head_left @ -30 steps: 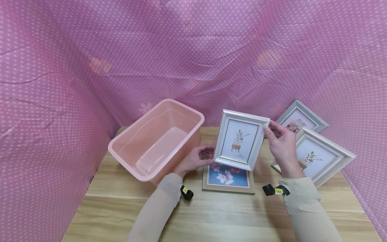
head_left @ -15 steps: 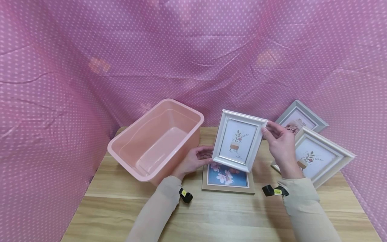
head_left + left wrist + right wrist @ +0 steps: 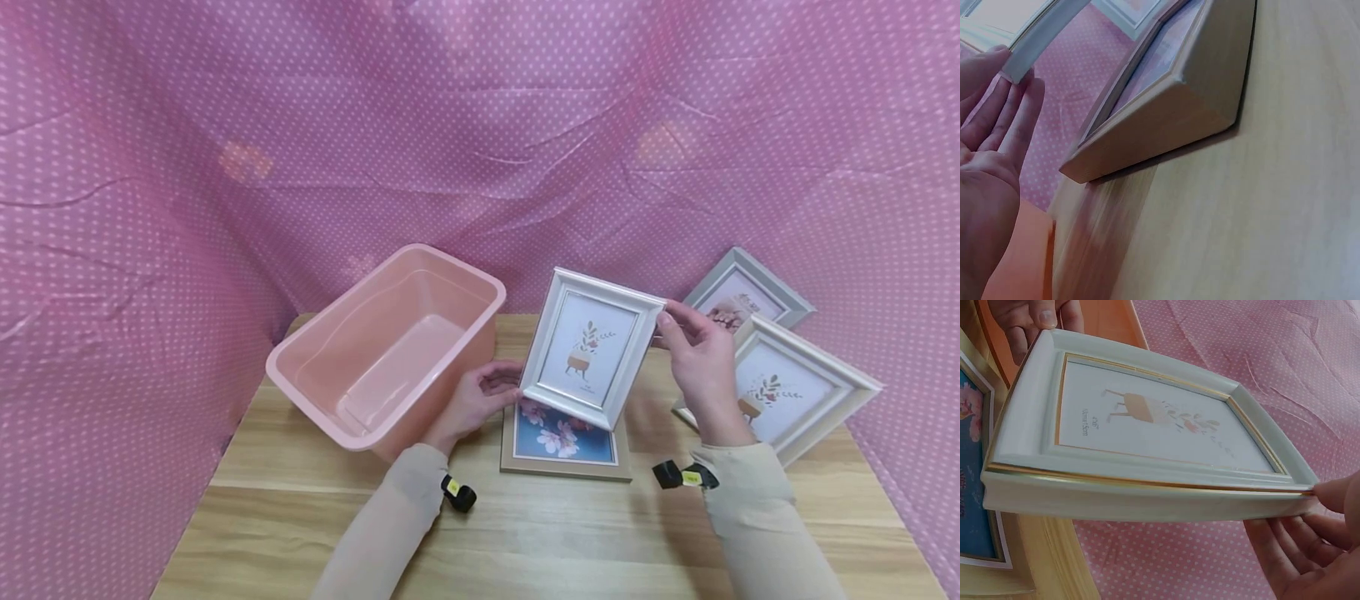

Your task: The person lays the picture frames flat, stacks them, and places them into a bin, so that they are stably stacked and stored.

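A white picture frame (image 3: 588, 346) with a potted-plant print is held tilted in the air between both hands. My right hand (image 3: 701, 362) pinches its upper right corner, thumb on the front and fingers behind. At the lower left corner, my left hand (image 3: 476, 404) grips the edge between thumb and fingers, as the left wrist view shows at the white frame's corner (image 3: 1025, 59). Beneath it, a tan picture frame (image 3: 566, 475) with pink blossoms on blue lies on the table, its upper part hidden by the white one.
A pink plastic bin (image 3: 386, 346) stands left of the frames. To the right, a cream picture frame (image 3: 798, 387) leans tilted, overlapping a grey picture frame (image 3: 750, 287) behind it. Pink dotted cloth (image 3: 480, 167) hangs around the wooden table (image 3: 525, 542).
The white picture frame has shifted slightly left and tilted a little more, with the left hand moving left along with it. The bin and the other frames stay where they were.
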{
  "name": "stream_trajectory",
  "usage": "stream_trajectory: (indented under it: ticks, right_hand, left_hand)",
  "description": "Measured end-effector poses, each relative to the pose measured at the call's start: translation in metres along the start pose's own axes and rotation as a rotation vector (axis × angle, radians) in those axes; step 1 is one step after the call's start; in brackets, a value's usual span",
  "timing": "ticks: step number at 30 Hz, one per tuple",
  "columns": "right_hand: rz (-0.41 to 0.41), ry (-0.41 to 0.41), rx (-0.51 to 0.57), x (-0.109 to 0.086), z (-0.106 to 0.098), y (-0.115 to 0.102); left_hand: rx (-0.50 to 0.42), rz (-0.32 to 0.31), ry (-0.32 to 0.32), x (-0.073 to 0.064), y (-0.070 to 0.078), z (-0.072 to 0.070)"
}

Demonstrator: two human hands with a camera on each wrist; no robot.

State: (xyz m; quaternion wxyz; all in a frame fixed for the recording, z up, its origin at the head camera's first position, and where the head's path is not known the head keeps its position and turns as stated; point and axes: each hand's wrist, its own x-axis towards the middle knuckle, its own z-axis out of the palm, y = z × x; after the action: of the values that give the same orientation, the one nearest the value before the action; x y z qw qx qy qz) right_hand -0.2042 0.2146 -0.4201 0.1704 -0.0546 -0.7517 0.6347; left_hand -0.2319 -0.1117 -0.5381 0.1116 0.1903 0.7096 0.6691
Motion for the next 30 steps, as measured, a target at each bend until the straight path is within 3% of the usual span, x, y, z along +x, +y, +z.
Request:
stream_trajectory:
  ticks: [12, 19, 30]
  right_hand:
    - [-0.026, 0.057, 0.143, -0.003, -0.001, 0.005]
    - [-0.041, 0.037, 0.162, -0.004, -0.003, 0.006]
    - [-0.045, 0.009, 0.207, -0.007, -0.008, 0.011]
  left_hand:
    - [0.05, 0.016, 0.009, -0.007, 0.004, 0.004]
    - [0.028, 0.017, -0.007, -0.007, 0.006, 0.007]
    - [0.013, 0.0, 0.025, -0.011, 0.009, 0.008]
